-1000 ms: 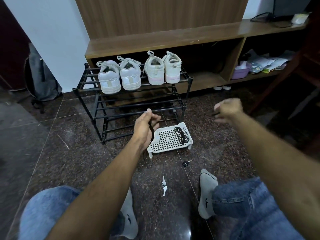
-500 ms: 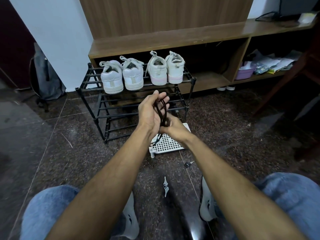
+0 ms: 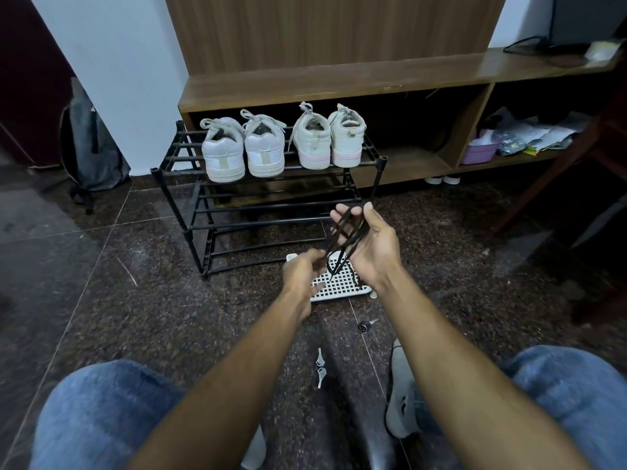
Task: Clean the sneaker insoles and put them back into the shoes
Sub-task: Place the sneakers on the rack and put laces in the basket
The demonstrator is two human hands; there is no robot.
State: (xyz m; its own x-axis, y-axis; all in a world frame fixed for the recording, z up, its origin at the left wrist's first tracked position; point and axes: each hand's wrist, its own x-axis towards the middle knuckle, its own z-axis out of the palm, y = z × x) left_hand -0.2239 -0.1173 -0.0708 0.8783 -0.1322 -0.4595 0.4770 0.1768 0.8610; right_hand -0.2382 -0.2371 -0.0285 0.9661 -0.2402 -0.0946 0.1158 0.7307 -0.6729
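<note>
Black lace strung between both hands, above the white tray

Right hand (image 3: 371, 244) fingers half-curled, lace (image 3: 344, 234) looped over them; left hand (image 3: 302, 271) pinches its lower end; sneakers (image 3: 283, 144) sit beyond the fingers on the rack (image 3: 190, 212); insoles unseen.

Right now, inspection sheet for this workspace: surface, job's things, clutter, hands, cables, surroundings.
Surface: dark speckled tile floor, glossy.
Job's things: two pairs of white sneakers on the top tier of the black shoe rack; insoles not seen.
Clutter: white perforated tray on the floor; key; small white piece.
Hands: left hand pinches the black shoelace; right hand holds its loops across the palm.
Cables: dark cable on the shelf top.
Surroundings: wooden shelf unit, grey backpack, purple tub, papers.
</note>
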